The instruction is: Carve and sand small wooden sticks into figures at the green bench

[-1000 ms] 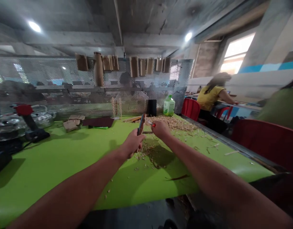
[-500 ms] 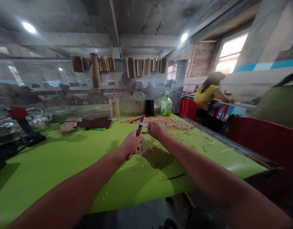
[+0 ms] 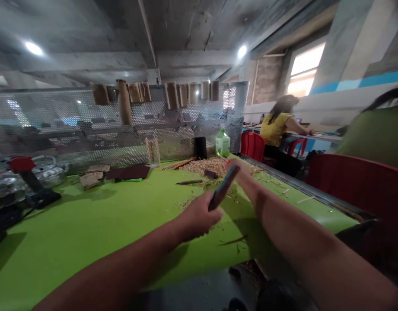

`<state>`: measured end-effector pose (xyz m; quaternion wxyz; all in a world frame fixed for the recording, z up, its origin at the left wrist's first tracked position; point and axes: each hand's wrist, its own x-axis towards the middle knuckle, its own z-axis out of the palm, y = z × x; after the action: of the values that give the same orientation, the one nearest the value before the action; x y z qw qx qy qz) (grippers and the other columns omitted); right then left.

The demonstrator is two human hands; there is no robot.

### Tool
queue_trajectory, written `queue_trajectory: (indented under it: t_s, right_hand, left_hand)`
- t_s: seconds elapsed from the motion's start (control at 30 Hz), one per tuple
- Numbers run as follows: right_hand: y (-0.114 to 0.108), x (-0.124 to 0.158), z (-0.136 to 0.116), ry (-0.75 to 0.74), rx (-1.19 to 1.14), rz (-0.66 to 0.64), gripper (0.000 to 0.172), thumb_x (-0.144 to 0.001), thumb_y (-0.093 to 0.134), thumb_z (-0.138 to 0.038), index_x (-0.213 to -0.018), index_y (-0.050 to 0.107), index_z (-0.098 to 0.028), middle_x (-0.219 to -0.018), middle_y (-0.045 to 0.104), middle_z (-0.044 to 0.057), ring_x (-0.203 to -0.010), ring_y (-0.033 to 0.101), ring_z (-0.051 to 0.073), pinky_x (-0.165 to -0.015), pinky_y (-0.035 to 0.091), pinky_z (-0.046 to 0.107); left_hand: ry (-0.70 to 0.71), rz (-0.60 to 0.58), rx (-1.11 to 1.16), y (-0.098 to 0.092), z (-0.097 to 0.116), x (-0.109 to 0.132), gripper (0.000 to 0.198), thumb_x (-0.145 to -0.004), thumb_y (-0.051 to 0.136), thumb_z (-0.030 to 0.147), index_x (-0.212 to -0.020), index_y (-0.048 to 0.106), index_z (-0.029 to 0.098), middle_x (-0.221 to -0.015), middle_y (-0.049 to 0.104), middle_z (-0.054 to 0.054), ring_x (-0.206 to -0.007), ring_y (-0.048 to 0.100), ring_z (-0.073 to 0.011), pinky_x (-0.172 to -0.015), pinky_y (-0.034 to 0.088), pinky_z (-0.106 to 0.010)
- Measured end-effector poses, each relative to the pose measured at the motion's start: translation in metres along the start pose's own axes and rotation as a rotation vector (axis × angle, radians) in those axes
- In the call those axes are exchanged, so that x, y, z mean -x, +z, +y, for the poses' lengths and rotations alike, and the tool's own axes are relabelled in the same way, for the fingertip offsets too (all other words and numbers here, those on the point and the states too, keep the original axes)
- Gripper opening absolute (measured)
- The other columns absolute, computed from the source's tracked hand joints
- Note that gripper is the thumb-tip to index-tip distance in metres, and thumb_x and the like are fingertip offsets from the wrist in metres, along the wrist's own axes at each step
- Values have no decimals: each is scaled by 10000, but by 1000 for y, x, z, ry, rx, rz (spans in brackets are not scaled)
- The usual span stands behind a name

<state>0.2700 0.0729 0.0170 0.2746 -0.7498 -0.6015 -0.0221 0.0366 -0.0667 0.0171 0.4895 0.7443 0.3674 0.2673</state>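
Observation:
My left hand [image 3: 202, 214] is closed around one end of a slim brown wooden piece [image 3: 225, 185] with a darker, bluish side. The piece points up and to the right, slightly blurred. Beyond its far end, my right hand [image 3: 236, 166] is closed on a knife [image 3: 227, 162], of which a small red part shows; its blade is smeared and hard to make out. Behind both hands lies a heap of wood shavings [image 3: 202, 165]. On the green tabletop [image 3: 127, 220] nearby are a thin pointed tool [image 3: 189, 182] and a small dark block [image 3: 211, 173].
A green-labelled bottle [image 3: 222, 142] and a black box [image 3: 200, 147] stand by the perforated metal screen [image 3: 182, 119]. Metal kettles [image 3: 51, 172] and a red-topped stand [image 3: 22, 164] are at left. Right of the table are red chairs [image 3: 344, 181] and seated people.
My right hand has moved right and away from the wooden piece. The left hand has come nearer and to the right, tilting the piece. The thin tool and dark block now show.

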Motion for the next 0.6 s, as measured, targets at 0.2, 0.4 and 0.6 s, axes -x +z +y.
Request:
queue_trajectory:
  t_s: [0.2,0.4,0.6]
  right_hand:
    - [28,7,-29,-56,-54,3,275,-850,505,-287,-942,726,-152,-889,710,123,-773,624,198,-621,372,248]
    - [40,26,-54,-257,-194,-51,243,-784,538,-260,-906,736,-189,-772,693,35,-689,585,152,-591,352,222]
    - [37,32,-57,-293,-204,-49,274,-756,518,-205,-917,739,-180,-758,694,30,-692,576,152,-602,354,222]
  left_hand:
    - [-135,261,196,-43,-21,-21,307,-892,509,277,-1173,458,163,-588,401,88,-391,319,-53,-362,285,-167]
    - [-188,311,143,-47,-28,-30,222,-881,512,261,-1081,453,183,-515,362,110,-351,315,-62,-356,245,-173]
    - [-180,347,138,-48,-30,-33,169,-884,504,270,-1025,457,189,-524,383,102,-356,326,-60,-364,264,-175]
